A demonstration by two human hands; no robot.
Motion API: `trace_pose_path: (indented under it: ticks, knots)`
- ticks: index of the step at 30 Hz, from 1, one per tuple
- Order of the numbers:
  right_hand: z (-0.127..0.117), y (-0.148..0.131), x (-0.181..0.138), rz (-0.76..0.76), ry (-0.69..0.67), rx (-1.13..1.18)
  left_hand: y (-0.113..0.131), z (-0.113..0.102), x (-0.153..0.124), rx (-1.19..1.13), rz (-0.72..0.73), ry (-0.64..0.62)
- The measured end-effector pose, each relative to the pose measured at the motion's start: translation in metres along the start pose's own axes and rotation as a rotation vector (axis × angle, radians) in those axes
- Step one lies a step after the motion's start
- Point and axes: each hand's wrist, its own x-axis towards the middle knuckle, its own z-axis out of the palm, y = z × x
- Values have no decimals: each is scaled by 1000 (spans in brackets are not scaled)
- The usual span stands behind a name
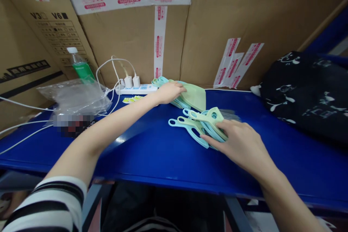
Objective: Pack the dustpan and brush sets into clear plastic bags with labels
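My left hand [170, 92] reaches to the back of the blue table [141, 156], its fingers bent over a stack of small dustpans. A light green dustpan [194, 96] lies on top, with light blue ones partly showing below; the fingertips' exact grip is hidden. Nearer the front, my right hand [239, 141] has its thumb and fingers around a pile of small hand brushes [208, 119], at the bristle end of the handles. These brushes are light green and light blue, with ring-ended handles pointing left and pale clear bristles behind my fingers.
A white power strip [146, 88] with plugged chargers and cables stands at the back left. Near it are small yellow-green packets [132, 99], a clear plastic bag [76, 98] and a green-labelled bottle [81, 67]. Cardboard [130, 32] walls the back; a black patterned bag [304, 94] sits right.
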Motion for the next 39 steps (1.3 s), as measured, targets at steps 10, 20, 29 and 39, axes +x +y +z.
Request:
trace_pose_path:
  ticks: [10, 20, 29, 39]
  knots:
    - [12, 4, -4, -18, 155, -36, -23, 5, 0, 110, 9, -77]
    - [12, 3, -5, 57, 202, -86, -31, 0, -9, 213, -38, -133]
    - [16, 6, -6, 96, 254, -73, -26, -1, -14, 247, -62, -135]
    - [16, 8, -6, 149, 282, -4, -23, -2, -20, 246, -60, -143]
